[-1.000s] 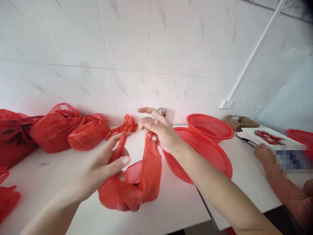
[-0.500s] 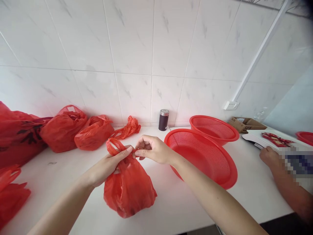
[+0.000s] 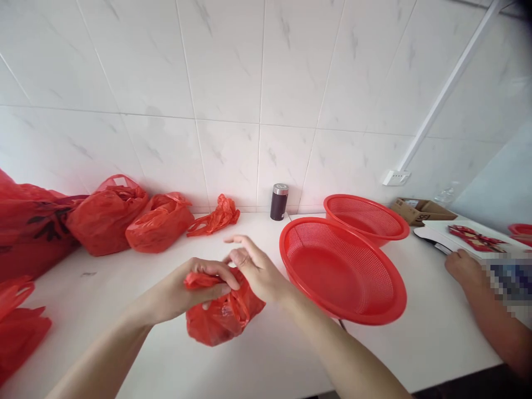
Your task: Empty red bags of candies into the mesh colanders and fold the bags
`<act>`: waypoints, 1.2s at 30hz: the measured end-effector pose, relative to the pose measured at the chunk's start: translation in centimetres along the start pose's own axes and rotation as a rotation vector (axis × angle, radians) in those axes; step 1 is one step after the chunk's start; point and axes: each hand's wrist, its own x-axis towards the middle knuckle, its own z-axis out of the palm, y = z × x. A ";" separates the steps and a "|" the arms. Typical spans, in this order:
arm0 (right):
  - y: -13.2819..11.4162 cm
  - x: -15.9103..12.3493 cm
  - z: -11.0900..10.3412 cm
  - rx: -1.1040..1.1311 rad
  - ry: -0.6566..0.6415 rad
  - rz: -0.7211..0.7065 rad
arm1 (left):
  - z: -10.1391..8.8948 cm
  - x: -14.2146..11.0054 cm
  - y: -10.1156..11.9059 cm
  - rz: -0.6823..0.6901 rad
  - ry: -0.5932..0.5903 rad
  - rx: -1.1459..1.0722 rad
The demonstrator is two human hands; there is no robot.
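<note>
A small filled red plastic bag [image 3: 220,321] rests on the white counter [image 3: 282,354] in front of me. My left hand [image 3: 195,288] is closed around the bag's gathered top. My right hand [image 3: 253,269] presses on the bag's upper right side, thumb and lower fingers curled into the plastic, index finger stretched out. The bag's contents are hidden.
Several filled red bags [image 3: 160,221] line the tiled wall at the left, with an empty crumpled one [image 3: 218,213] near a dark canister [image 3: 279,201]. Two red colander baskets [image 3: 341,271] sit to the right. Another person's hand [image 3: 467,269] rests at the far right by a cardboard box [image 3: 421,209].
The bag was held up open by its handles; the handles came together, and now both hands have lowered and bunched the bag's top down onto the counter.
</note>
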 end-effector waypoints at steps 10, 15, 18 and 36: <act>3.5 0.9 0.9 0.456 -0.229 0.364 | 3.4 0.8 -4.6 0.319 0.733 0.517; 3.2 1.1 1.3 0.332 0.102 0.209 | 3.6 -0.1 -4.8 0.324 0.647 0.490; 3.0 1.0 1.9 0.318 0.256 0.099 | 3.7 -1.0 -5.0 0.199 0.598 0.420; 12.3 1.0 5.9 -0.222 0.442 0.228 | 9.1 -4.5 -12.1 -0.432 0.999 -0.045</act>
